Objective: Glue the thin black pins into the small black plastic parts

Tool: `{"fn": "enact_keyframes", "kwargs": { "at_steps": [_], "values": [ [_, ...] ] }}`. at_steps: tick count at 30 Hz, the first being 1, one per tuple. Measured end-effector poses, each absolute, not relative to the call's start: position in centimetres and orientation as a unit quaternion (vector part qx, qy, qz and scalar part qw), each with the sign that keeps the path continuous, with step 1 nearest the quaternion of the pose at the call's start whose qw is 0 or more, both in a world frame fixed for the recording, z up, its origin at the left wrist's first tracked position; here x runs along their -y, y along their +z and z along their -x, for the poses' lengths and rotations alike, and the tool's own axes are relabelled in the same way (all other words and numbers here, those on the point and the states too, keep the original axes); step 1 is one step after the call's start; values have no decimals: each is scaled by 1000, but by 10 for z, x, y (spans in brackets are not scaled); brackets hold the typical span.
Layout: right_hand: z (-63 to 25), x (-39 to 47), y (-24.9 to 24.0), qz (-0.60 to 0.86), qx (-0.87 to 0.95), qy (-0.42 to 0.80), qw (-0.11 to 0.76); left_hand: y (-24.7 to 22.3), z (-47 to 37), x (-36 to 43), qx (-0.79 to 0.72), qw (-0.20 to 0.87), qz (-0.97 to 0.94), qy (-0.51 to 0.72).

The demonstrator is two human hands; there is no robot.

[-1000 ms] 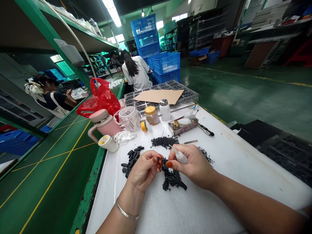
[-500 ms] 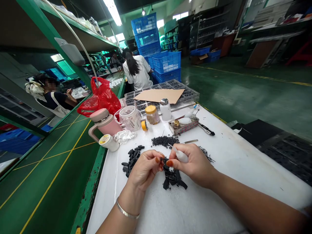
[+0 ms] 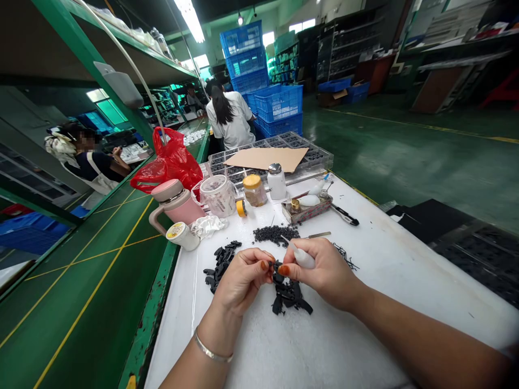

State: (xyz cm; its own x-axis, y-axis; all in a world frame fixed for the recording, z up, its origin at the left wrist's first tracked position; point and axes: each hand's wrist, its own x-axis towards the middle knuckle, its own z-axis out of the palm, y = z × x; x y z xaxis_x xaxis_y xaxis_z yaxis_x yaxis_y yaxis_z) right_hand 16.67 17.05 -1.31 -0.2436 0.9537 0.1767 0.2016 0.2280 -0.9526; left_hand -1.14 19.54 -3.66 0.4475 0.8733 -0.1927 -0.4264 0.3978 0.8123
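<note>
Between its thumb and fingers my left hand (image 3: 246,276) pinches a small black part (image 3: 276,265), mostly covered by the fingertips. My right hand (image 3: 327,273) is closed around a small white squeeze bottle (image 3: 304,258) with a thin nozzle that points up and left, close to that part. Below both hands lies a pile of black plastic pieces (image 3: 290,297). Left of it is another heap of black curved pieces (image 3: 222,263). Just beyond the fingers, tiny black rings (image 3: 272,234) are spread out, and thin black pins (image 3: 344,256) lie past my right hand.
On the white tabletop (image 3: 405,259) stand a pink jug (image 3: 178,202), a clear plastic cup (image 3: 218,194), a yellow-lidded jar (image 3: 254,192), a white dispenser bottle (image 3: 277,183) and a small tool box (image 3: 307,210). Behind are compartment trays (image 3: 320,156). A co-worker (image 3: 229,119) sits farther back.
The white bottle's nozzle has tipped slightly up and left in my right hand. The whole view has shifted a little; my left hand keeps its pinch.
</note>
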Motion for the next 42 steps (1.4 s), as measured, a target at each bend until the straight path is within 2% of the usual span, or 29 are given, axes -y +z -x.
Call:
{"fn": "enact_keyframes", "kwargs": {
  "at_steps": [16,27,30,37,42],
  "values": [
    [-166,-170,-11,453,645,447,423,-37,12,-195,-317,756,-382,426],
    [-165,-173,-9,465,578,528,413,-36,13,-198,-341,657,-504,446],
    [-165,-172,-11,470,593,503,417,-37,14,-198,-339,637,-522,454],
    [-163,-167,-17,472,687,321,450,-40,11,-196,-360,629,-500,474],
    [-162,-170,-16,468,660,392,438,-36,10,-195,-324,667,-475,473]
  ]
}}
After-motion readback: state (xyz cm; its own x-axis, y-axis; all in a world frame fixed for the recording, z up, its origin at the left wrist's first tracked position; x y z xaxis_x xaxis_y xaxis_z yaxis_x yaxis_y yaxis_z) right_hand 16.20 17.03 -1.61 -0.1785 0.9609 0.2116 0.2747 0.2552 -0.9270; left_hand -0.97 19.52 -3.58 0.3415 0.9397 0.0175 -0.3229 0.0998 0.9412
